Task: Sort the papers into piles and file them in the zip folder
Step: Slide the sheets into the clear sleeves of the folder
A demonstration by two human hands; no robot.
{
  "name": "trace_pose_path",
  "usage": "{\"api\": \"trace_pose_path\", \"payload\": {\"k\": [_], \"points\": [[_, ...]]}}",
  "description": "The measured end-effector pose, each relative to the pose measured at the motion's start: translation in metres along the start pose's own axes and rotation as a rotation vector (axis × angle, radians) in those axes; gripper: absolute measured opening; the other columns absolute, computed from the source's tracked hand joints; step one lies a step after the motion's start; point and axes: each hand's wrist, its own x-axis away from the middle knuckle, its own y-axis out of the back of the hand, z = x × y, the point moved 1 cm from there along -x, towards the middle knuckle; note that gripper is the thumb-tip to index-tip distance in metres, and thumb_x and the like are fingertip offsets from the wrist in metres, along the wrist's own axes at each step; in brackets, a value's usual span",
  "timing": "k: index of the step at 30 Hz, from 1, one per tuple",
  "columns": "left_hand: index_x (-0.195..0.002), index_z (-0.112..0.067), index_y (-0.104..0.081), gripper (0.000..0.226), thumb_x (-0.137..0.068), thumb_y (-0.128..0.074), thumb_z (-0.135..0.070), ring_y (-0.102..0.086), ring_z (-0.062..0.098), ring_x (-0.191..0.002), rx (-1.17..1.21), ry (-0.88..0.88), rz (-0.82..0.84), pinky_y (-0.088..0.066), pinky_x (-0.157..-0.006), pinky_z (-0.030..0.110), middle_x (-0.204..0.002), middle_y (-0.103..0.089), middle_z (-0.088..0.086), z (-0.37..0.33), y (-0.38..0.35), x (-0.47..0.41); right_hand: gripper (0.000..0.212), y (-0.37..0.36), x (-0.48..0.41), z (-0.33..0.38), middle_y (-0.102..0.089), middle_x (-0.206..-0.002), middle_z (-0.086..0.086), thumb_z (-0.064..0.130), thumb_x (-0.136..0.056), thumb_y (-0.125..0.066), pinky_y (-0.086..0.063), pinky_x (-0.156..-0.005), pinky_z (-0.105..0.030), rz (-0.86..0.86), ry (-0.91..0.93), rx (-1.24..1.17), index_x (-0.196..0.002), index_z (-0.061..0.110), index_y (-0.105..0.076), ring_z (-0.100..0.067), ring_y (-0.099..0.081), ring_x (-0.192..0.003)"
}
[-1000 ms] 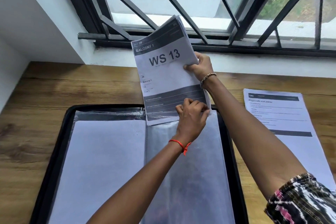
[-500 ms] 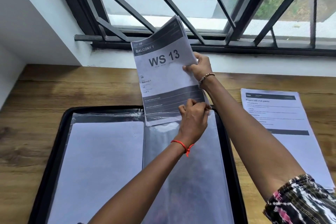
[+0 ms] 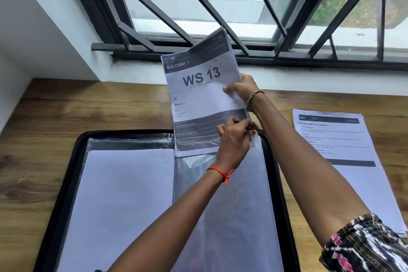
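One paper stack (image 3: 198,97) stands in the mouth of the right sleeve (image 3: 234,216) of the open zip folder (image 3: 66,174); the right hand (image 3: 241,88) clamps its side edge between thumb and fingers, and the left hand (image 3: 234,139) pinches the sleeve's rim.

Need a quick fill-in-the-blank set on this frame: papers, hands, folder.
The white printed paper bundle held upright reads WS ____. The right hand grips its ____ edge. The left hand, pinching at the bundle's lower corner, wears a ____ thread at the wrist. Another printed paper stack lies on the wooden table, to the ____ of the open black zip folder.
Missing: 13; right; red; right.
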Motion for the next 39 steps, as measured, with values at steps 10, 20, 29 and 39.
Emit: {"api": "trace_pose_path", "payload": {"k": [10,20,29,39], "points": [[-0.088,-0.012,-0.069,0.015,-0.083,-0.059,-0.002,-0.051,0.021,-0.098,0.007,0.004,0.003,-0.014,-0.072,0.027,-0.089,-0.069,0.0,0.001,-0.004,-0.007,0.017,0.016,-0.004,-0.019,-0.061,-0.088,-0.013,-0.001,-0.075,-0.066,-0.052,-0.072,-0.033,0.174,-0.232,0.29,-0.089,0.007,-0.058,-0.029,-0.059,-0.078],[-0.105,-0.007,-0.064,0.023,-0.084,-0.059,-0.011,-0.048,0.03,-0.11,-0.162,-0.162,0.11,-0.045,-0.088,0.044,-0.118,-0.063,0.009,0.017,-0.002,0.011,0.049,0.036,-0.002,-0.052,-0.05,-0.084,-0.012,0.032,-0.062,-0.082,-0.046,-0.069,-0.033,0.394,-0.449,0.537,-0.095,0.012,-0.053,-0.023,-0.05,-0.073],[-0.145,-0.024,-0.029,0.079,-0.083,-0.032,-0.071,-0.014,0.025,-0.144,-0.704,-0.329,0.366,-0.014,-0.104,0.057,-0.157,-0.017,0.004,0.057,0.043,0.13,0.093,-0.03,-0.008,-0.019,0.006,-0.158,-0.003,0.042,-0.086,-0.059,-0.001,-0.114,-0.052,-0.049,0.243,1.143,-0.149,0.013,0.003,-0.023,0.006,-0.145],[-0.147,-0.03,-0.026,0.055,-0.094,-0.033,-0.041,-0.025,0.029,-0.14,-0.831,-0.53,0.614,-0.021,-0.102,0.06,-0.153,-0.028,0.003,0.074,0.054,0.224,0.031,-0.066,-0.021,-0.013,-0.053,-0.124,-0.011,0.014,-0.09,-0.042,-0.015,-0.109,-0.051,0.101,0.257,1.267,-0.116,0.011,-0.058,-0.028,-0.048,-0.117]]}}
